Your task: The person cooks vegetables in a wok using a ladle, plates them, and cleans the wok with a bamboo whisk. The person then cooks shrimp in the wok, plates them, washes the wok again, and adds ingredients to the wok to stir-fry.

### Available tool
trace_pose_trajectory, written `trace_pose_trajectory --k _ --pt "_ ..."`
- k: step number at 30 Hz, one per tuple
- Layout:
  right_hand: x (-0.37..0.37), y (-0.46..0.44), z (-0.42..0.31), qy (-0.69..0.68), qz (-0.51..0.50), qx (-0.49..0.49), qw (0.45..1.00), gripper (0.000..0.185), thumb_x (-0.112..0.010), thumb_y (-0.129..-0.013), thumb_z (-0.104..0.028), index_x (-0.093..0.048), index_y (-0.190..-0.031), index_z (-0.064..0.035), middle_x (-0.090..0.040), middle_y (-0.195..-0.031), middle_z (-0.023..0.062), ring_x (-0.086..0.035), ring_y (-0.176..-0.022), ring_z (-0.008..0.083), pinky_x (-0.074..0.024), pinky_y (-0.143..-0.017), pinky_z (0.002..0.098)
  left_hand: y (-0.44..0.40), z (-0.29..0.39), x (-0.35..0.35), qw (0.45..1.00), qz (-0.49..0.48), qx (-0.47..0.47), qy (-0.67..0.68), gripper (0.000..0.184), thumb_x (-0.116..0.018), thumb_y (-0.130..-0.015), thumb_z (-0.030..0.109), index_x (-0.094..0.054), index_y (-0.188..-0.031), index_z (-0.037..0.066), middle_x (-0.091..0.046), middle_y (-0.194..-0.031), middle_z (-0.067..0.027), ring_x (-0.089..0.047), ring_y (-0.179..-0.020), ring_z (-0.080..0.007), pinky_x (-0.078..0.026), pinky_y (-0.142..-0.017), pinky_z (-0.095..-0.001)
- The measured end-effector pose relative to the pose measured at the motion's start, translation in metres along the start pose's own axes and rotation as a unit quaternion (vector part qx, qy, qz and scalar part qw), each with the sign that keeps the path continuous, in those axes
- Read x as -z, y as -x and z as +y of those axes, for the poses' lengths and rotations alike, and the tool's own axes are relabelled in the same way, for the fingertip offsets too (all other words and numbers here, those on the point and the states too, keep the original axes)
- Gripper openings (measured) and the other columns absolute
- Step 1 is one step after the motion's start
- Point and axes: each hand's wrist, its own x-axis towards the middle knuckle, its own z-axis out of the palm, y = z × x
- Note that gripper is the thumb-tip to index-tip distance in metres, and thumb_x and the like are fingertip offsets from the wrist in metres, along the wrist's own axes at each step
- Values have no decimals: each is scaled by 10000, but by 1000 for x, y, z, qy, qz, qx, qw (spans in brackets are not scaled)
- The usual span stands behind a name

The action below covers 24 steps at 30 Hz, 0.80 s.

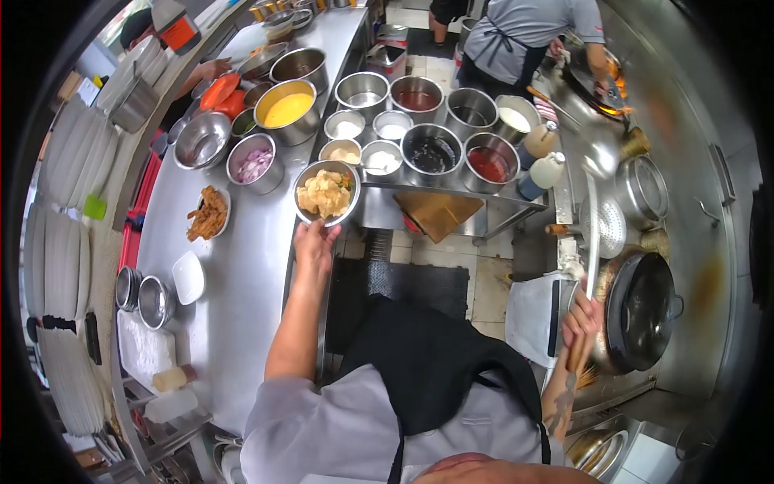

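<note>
My left hand [313, 244] grips the near rim of a metal bowl [352, 211] filled with pale yellow, lumpy food [324, 192]. This bowl is held at the right edge of the steel counter, beside the seasoning pots. My right hand [581, 321] is wrapped round the wooden handle of a long ladle [593, 234]. The ladle's shaft points away from me and its far end is blurred near the stove. Just right of that hand is a dark wok [645, 310]. A perforated skimmer [606, 230] lies beside the ladle shaft.
Pots of sauces and powders, including a dark sauce pot [432, 152], stand ahead. On the left counter [250, 323] are a plate of fried food [208, 214], a pot of chopped onion [255, 164] and small bowls. A co-worker [524, 40] stands by a flaming wok at the far right.
</note>
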Motion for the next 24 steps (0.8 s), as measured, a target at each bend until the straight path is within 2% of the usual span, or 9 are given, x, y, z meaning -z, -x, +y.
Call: trace_pose_trajectory --k 2,3,7,9,12,15,18,22,24 --pt "-15 -46 19 9 39 -41 998 482 -367 -965 -108 -248 -1405 48 -419 -797 46 -470 -488 95 -424 -458 278 -6 -10 -27 1000 -18 4 1 116 -528 -871 19 -488 -979 28 -580 -942 -94 -599 -778 -184 -567 -679 -321" --pt "-18 -72 25 22 39 -85 995 468 -366 -965 -107 -266 -1395 50 -407 -791 38 -447 -469 81 -417 -446 265 -13 -15 -36 999 -22 18 -16 216 -542 -866 16 -485 -1074 9 -580 -1032 -123 -603 -888 -220 -561 -764 -385" --pt "-29 -169 61 179 90 -147 969 394 -391 -966 -117 -372 -1324 47 -430 -767 4 -422 -454 53 -410 -415 234 -7 -14 -81 998 -62 10 -1 99 -533 -884 38 -495 -975 31 -593 -946 -91 -606 -765 -183 -563 -683 -325" --pt "-34 -215 83 267 77 -159 947 269 -455 -933 -106 -502 -1171 9 -483 -758 -13 -439 -512 42 -356 -449 200 -14 -12 -96 998 -57 15 -17 111 -534 -885 40 -496 -988 30 -595 -951 -91 -606 -766 -178 -561 -683 -325" --pt "-26 -287 113 432 163 -190 866 252 -503 -867 -44 -528 -1115 -16 -497 -687 11 -463 -435 83 -393 -389 238 -38 -5 -104 998 -59 7 -32 127 -534 -887 41 -497 -1008 32 -594 -950 -89 -606 -772 -173 -557 -681 -323" --pt "14 -344 135 615 135 -167 759 166 -512 -817 -21 -568 -974 -23 -504 -630 10 -480 -424 100 -396 -384 241 -67 5 -104 997 -51 -1 -53 92 -541 -903 55 -499 -984 50 -596 -939 -80 -610 -781 -163 -555 -672 -312" --pt "9 -369 152 657 148 -158 722 128 -500 -800 -27 -580 -899 -19 -495 -597 7 -478 -409 104 -402 -380 244 -102 11 -98 996 -57 -17 -63 49 -548 -908 48 -502 -911 65 -597 -904 -72 -613 -774 -157 -559 -633 -285" --pt "23 -392 155 729 129 -192 644 224 -550 -847 -108 -545 -992 63 -578 -643 87 -566 -451 153 -472 -452 309 -130 24 -106 996 -50 -17 -68 47 -544 -911 49 -499 -912 60 -592 -899 -69 -611 -763 -153 -561 -624 -279" --pt "22 -397 159 731 145 -205 634 252 -556 -849 -120 -547 -1016 69 -589 -670 86 -570 -473 147 -478 -461 305 -143 26 -110 996 -55 -18 -75 47 -543 -912 49 -497 -919 56 -589 -910 -72 -611 -762 -152 -561 -628 -280"
